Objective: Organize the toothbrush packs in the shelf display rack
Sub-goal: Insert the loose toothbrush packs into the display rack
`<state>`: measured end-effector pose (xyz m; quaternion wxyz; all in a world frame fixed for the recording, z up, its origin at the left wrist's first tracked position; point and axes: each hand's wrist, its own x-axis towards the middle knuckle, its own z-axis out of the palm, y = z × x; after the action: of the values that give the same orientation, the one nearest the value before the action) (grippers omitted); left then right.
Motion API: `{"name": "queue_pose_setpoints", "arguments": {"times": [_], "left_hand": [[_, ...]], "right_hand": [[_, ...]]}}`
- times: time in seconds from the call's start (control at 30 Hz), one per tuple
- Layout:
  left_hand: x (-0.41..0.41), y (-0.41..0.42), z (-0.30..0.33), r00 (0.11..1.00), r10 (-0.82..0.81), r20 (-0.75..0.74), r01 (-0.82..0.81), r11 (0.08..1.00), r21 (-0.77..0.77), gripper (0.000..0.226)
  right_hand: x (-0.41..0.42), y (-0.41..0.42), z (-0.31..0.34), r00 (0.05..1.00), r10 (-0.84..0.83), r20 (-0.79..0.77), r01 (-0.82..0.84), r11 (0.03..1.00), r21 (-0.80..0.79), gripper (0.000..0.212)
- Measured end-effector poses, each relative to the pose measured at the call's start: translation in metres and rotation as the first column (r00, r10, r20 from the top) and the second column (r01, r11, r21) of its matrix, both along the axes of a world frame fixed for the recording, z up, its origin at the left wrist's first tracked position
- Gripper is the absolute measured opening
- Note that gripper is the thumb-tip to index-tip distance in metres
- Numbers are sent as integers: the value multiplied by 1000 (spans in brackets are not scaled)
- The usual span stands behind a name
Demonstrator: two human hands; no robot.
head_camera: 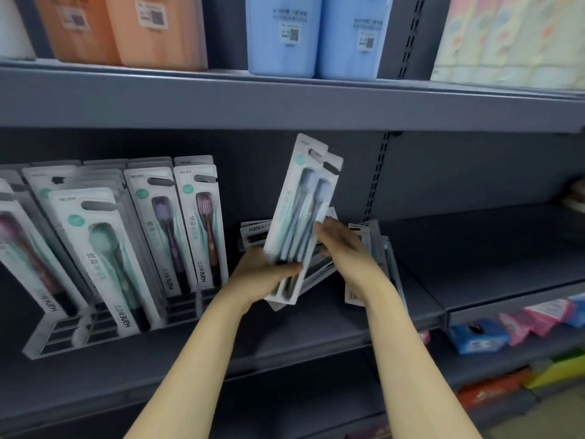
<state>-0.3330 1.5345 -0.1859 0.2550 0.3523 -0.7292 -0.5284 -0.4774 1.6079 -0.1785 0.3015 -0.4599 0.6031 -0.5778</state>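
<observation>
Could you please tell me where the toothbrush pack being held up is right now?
In the head view, the held toothbrush pack stands tilted at centre, gripped by the left hand and touched by the right hand, right of the display rack.

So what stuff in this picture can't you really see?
Head view, the only one:
- How many toothbrush packs the left hand holds: they overlap.
- The loose packs on the shelf: the right hand and arm cover them.
- The leftmost pack in the display rack: cut by the edge.
- Labels on the blue boxes: blurred.
</observation>
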Motion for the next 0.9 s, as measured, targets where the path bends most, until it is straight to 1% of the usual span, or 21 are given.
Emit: {"name": "queue_pose_setpoints", "arguments": {"times": [0.03,0.07,0.1,0.13,0.17,0.2,0.27,0.33,0.4,0.47,0.53,0.6,0.63,0.73,0.8,0.9], "left_hand": [[4,-1,-1,999,47,-5,-47,999,-24,18],[9,-2,-1,996,88,-20,-89,995,-38,18],[12,-3,-2,991,123,-42,-125,991,-45,20],[15,-4,-3,985,156,-66,-160,986,-50,22],[17,-5,-4,979,183,-91,-189,980,-61,23],[18,-5,-5,973,204,-110,-212,974,-75,24],[20,-5,-5,968,222,-118,-235,966,-111,25],[23,-2,-5,969,227,-98,-240,959,-153,24],[27,1,-4,972,225,-69,-235,953,-192,20],[32,3,-2,971,237,-36,-238,945,-226,14],[37,5,-2,969,246,-21,-244,940,-240,15],[42,5,-1,968,250,-24,-249,941,-230,16],[44,4,-1,967,255,-24,-254,941,-224,17],[51,3,-2,964,262,-33,-264,945,-192,18],[53,2,-2,964,264,-45,-267,946,-181,19],[56,2,-1,961,271,-52,-275,946,-169,20]], "right_hand": [[-4,0,-1,996,-66,68,64,998,26,19],[-7,0,-5,971,-163,175,156,986,58,21],[-9,0,-9,918,-270,290,244,962,124,21],[-9,1,-14,869,-369,330,309,925,223,20],[-9,2,-19,848,-440,295,344,881,326,20],[-8,3,-26,857,-464,226,349,843,409,22],[-2,1,-37,912,-403,82,309,803,509,26],[4,-3,-46,942,-334,-38,298,777,554,29],[9,-12,-49,949,-297,-108,303,759,576,36],[10,-24,-48,950,-247,-191,312,730,608,50],[7,-36,-49,945,-225,-238,327,688,648,61],[1,-45,-52,945,-246,-217,328,673,663,58],[-1,-49,-54,949,-260,-179,312,682,662,52],[-5,-55,-57,955,-295,9,218,724,654,28],[-5,-55,-58,950,-309,51,207,742,638,14],[-1,-54,-57,926,-364,104,234,765,599,12]]}}
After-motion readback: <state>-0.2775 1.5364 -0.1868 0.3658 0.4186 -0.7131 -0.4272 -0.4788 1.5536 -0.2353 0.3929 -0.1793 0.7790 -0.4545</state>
